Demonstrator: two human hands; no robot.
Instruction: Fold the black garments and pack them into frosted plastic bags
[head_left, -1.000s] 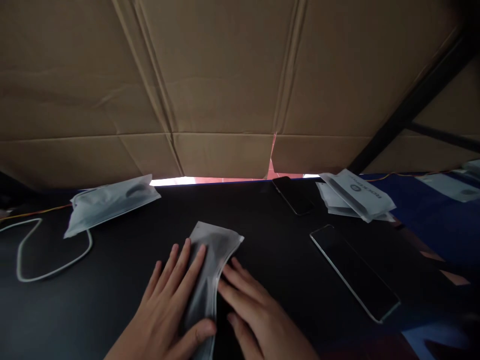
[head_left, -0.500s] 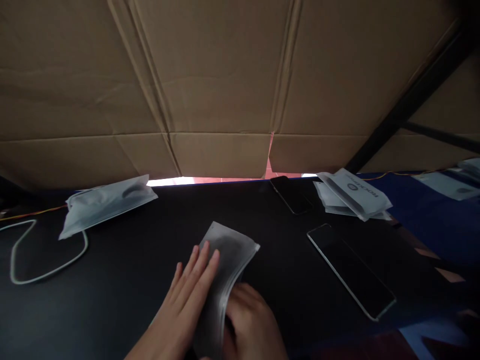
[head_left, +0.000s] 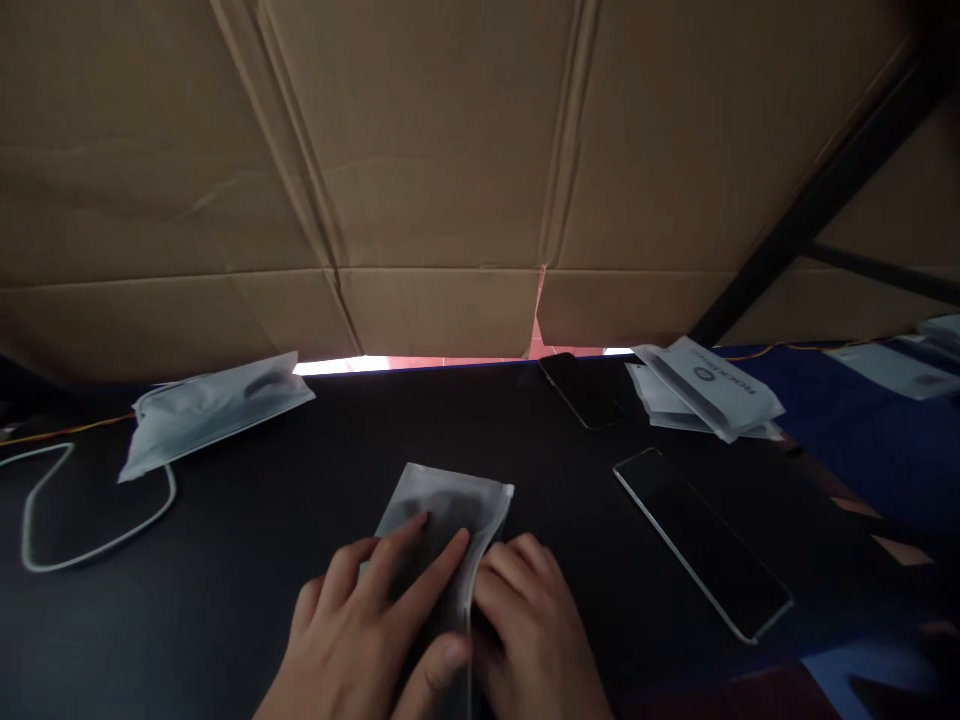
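A translucent zip pouch (head_left: 442,492) with something dark inside lies on the black table, its slider at the top right corner. Across its left part rests my left hand (head_left: 367,620), fingers spread and pressing on the surface. My right hand (head_left: 529,630) is closed at the pouch's right edge, its fingers curled round the zip side; the fingertips are partly hidden. To the right lies a phone-like slab (head_left: 705,545) with a dark face and pale rim.
A second dark phone (head_left: 581,390) is at the table's back. Printed white pouches (head_left: 712,390) are stacked at right. Another filled pouch (head_left: 217,410) and a white cable (head_left: 97,550) are at left. Cardboard (head_left: 442,150) walls the back.
My left hand has spread its fingers and moved slightly right over the pouch. The pouch now lies flatter, its top edge turned. My right hand has shifted slightly right.
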